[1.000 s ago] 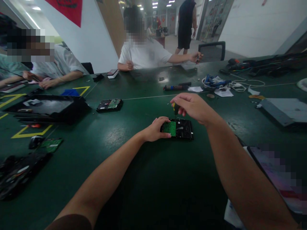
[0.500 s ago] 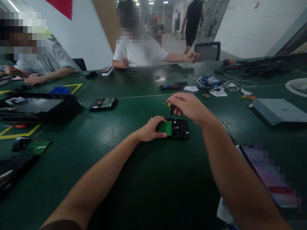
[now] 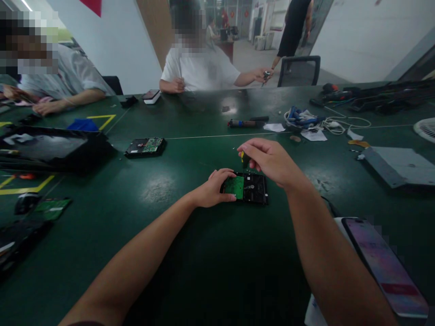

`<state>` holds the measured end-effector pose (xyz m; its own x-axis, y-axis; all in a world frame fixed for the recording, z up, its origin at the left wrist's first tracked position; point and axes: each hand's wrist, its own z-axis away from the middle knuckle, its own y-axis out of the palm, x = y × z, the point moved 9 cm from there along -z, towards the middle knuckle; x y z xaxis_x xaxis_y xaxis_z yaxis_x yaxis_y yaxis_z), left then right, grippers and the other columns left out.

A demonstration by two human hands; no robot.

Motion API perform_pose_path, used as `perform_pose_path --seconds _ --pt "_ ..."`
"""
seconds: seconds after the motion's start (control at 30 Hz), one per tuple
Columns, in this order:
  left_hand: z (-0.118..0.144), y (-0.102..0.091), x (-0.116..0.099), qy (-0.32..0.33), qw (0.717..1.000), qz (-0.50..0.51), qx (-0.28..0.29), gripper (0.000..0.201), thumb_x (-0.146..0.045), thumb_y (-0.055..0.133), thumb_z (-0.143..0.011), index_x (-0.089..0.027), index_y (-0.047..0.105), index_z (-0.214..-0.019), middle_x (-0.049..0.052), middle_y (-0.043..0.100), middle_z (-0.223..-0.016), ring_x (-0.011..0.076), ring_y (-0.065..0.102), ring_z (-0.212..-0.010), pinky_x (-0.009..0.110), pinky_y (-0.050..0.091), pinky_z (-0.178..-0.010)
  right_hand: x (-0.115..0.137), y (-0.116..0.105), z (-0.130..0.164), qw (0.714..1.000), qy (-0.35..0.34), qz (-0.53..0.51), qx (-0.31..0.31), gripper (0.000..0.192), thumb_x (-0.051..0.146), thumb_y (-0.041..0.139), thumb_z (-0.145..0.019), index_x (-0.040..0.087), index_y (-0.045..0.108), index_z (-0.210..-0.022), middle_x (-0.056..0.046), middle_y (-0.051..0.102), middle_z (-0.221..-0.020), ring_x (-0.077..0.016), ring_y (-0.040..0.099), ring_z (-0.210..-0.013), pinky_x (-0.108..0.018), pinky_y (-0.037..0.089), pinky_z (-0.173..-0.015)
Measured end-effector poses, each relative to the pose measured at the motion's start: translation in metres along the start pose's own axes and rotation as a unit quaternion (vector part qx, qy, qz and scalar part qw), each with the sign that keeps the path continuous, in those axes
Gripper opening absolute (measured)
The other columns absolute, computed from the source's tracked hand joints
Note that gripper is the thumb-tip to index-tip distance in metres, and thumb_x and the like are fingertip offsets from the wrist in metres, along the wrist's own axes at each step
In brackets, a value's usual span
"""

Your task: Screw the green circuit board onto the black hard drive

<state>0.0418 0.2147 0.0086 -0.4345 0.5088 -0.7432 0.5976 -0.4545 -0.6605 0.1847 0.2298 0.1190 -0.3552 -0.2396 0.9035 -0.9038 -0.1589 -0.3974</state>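
A hard drive (image 3: 256,189) lies flat on the green table, its green circuit board (image 3: 235,186) facing up on the left half. My left hand (image 3: 219,189) grips the drive's left end, thumb on the near edge and fingers over the far edge. Above the drive's far edge, my right hand (image 3: 263,158) is closed around a small screwdriver with a yellow and black handle (image 3: 244,158). The screwdriver points down at the board's far right side; whether its tip touches a screw is too small to tell. Several tiny screws (image 3: 251,171) lie just beyond the drive.
Another hard drive (image 3: 145,147) lies to the left, beyond a black tray (image 3: 54,151). On the right are a grey metal box (image 3: 401,165), a cable bundle (image 3: 302,118) and a phone (image 3: 384,267) beside my forearm. Two people sit across the table; another walks behind.
The view has shifted slightly, so the table things sit a little differently. Both hands keep their hold on the drive and screwdriver. The person in the background has walked on.
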Motion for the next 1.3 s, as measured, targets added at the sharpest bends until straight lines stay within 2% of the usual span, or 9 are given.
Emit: perform_pose_path --seconds 0.2,0.37,0.53,0.63,0.8,0.9,0.97,1.03,1.3 --pt "0.000 0.001 0.001 -0.016 1.000 0.003 0.002 0.071 -0.044 0.080 -0.083 -0.028 0.048 -0.145 0.016 0.046 -0.156 0.0376 0.036 -0.151 0.067 0.012 -0.126 -0.005 -0.003 -0.002 1.000 0.017 -0.017 -0.010 0.028 0.046 0.058 -0.100 0.024 0.076 -0.102 -0.004 0.071 -0.093 -0.0129 0.058 -0.065 -0.028 0.043 -0.056" --pt "-0.001 0.002 0.005 -0.016 1.000 0.002 0.003 0.072 -0.045 0.081 -0.082 -0.028 0.049 -0.144 0.015 0.046 -0.156 0.0382 0.035 -0.151 0.067 0.009 -0.127 -0.007 -0.006 -0.004 1.000 0.017 -0.016 -0.013 0.030 0.046 0.058 -0.100 0.022 0.075 -0.103 -0.004 0.071 -0.092 -0.0128 0.057 -0.065 -0.029 0.043 -0.059" --pt "0.000 0.001 0.008 -0.019 1.000 0.009 -0.004 0.072 -0.045 0.082 -0.080 -0.027 0.050 -0.142 0.015 0.046 -0.155 0.0385 0.037 -0.150 0.067 0.011 -0.126 -0.004 -0.013 -0.003 0.999 -0.003 0.011 -0.045 0.033 0.049 0.061 -0.098 0.020 0.076 -0.101 -0.005 0.071 -0.088 -0.0136 0.053 -0.067 -0.029 0.039 -0.059" --pt "0.000 0.001 0.006 -0.015 1.000 0.014 -0.005 0.070 -0.044 0.082 -0.079 -0.027 0.052 -0.141 0.015 0.047 -0.155 0.0378 0.039 -0.148 0.066 0.013 -0.126 -0.004 -0.010 -0.003 0.999 0.001 -0.004 -0.037 0.031 0.047 0.062 -0.097 0.019 0.075 -0.099 -0.004 0.067 -0.082 -0.0137 0.053 -0.065 -0.030 0.039 -0.058" --pt "-0.001 0.000 0.002 -0.005 1.000 0.008 -0.005 0.070 -0.042 0.082 -0.078 -0.025 0.053 -0.139 0.015 0.049 -0.152 0.0359 0.044 -0.144 0.061 0.025 -0.123 -0.002 -0.001 -0.002 1.000 0.009 -0.022 -0.016 0.028 0.045 0.063 -0.096 0.019 0.073 -0.093 -0.003 0.065 -0.078 -0.0122 0.050 -0.061 -0.029 0.036 -0.054" --pt "-0.001 0.001 0.002 -0.008 1.000 0.002 -0.002 0.070 -0.042 0.082 -0.077 -0.024 0.054 -0.139 0.014 0.049 -0.152 0.0351 0.047 -0.140 0.057 0.031 -0.121 -0.001 0.004 0.000 1.000 0.011 -0.027 -0.005 0.025 0.043 0.063 -0.096 0.020 0.072 -0.093 -0.005 0.068 -0.084 -0.0111 0.050 -0.059 -0.029 0.034 -0.051" --pt "0.000 0.001 0.003 -0.011 1.000 0.001 -0.005 0.071 -0.041 0.082 -0.077 -0.023 0.054 -0.140 0.015 0.050 -0.151 0.0354 0.048 -0.139 0.057 0.034 -0.119 0.002 0.005 0.001 0.999 -0.001 -0.034 -0.003 0.022 0.040 0.062 -0.096 0.021 0.073 -0.098 -0.006 0.072 -0.095 -0.0103 0.050 -0.059 -0.028 0.034 -0.050" --pt "0.000 0.001 0.004 -0.011 1.000 0.004 -0.011 0.074 -0.042 0.082 -0.077 -0.023 0.053 -0.142 0.015 0.049 -0.151 0.0356 0.047 -0.139 0.056 0.036 -0.117 0.005 0.006 0.002 0.999 -0.011 -0.035 0.009 0.022 0.039 0.061 -0.097 0.021 0.074 -0.102 -0.006 0.073 -0.100 -0.0102 0.052 -0.059 -0.028 0.036 -0.050" --pt "0.000 0.002 0.005 0.006 1.000 0.001 -0.010 0.072 -0.044 0.081 -0.078 -0.025 0.052 -0.141 0.014 0.050 -0.150 0.0346 0.050 -0.136 0.057 0.033 -0.118 0.008 0.005 0.003 0.999 -0.027 -0.007 0.047 0.021 0.035 0.059 -0.100 0.021 0.075 -0.101 -0.006 0.071 -0.094 -0.0129 0.059 -0.063 -0.029 0.047 -0.054"
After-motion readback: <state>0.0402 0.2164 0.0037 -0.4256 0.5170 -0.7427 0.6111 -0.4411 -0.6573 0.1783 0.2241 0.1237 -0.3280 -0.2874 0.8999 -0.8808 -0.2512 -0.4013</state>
